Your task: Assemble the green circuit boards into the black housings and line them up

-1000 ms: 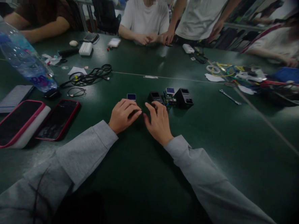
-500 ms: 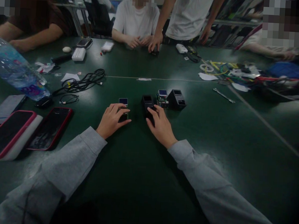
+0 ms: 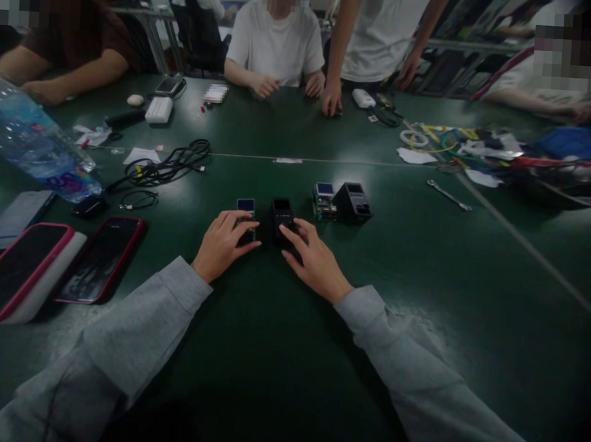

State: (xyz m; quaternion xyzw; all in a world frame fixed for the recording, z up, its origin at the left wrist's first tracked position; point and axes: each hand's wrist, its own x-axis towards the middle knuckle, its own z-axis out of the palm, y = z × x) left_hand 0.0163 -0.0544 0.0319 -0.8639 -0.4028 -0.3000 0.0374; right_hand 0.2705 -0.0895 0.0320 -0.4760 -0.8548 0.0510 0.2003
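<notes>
The 2 hands are apart: the left hand curls over a small circuit board just left of 12 o'clock, the right hand touches a black case at 12. Whether either grips, I cannot tell. The board looks light, stiff and fragile, best taken by its edges; the case, probably smooth rigid plastic, by its sides. The green desk looks glossy; people sit and stand beyond, toward 12 o'clock.

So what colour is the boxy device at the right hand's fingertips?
The boxy device is black, seen best in the head view, the only one.
</notes>
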